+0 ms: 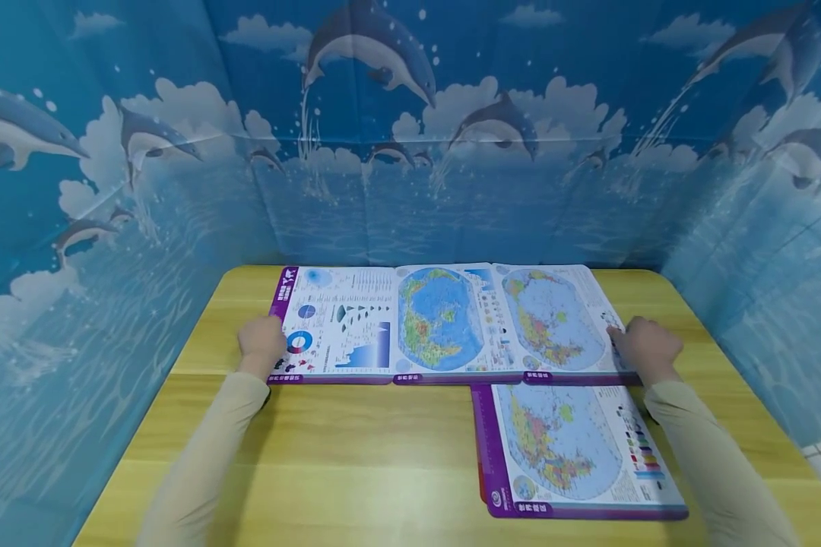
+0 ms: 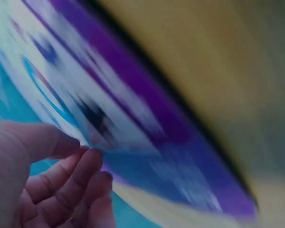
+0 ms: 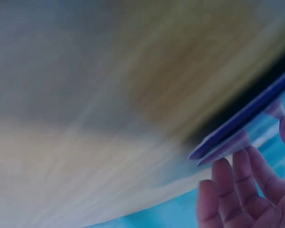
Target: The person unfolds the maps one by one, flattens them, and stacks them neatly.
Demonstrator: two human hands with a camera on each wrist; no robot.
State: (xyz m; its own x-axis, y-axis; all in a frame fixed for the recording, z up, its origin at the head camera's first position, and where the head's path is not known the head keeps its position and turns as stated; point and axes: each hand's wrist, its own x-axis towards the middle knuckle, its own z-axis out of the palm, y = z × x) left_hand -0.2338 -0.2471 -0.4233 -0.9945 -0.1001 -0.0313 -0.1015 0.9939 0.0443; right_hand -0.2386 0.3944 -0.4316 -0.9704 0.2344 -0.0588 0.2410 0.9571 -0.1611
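Note:
A fold-out world map [image 1: 335,319] with three visible panels lies across the far part of the table. My left hand [image 1: 261,342] is at its left end, over the purple border. In the left wrist view, the thumb and fingertips [image 2: 92,159] come together right at the map's surface; I cannot tell whether they pinch the sheet. Near the map's right edge is my right hand [image 1: 650,348]. The right wrist view has its loosely bent fingers [image 3: 242,175] at the glossy map edge [image 3: 223,140], the thumb held apart from them.
Below the right panel lies a second purple-bordered map [image 1: 561,448], a red edge showing at its left side. Both rest on a yellow wood-grain table [image 1: 356,456]. A blue dolphin-print curtain [image 1: 410,205] stands directly behind the table and along both sides.

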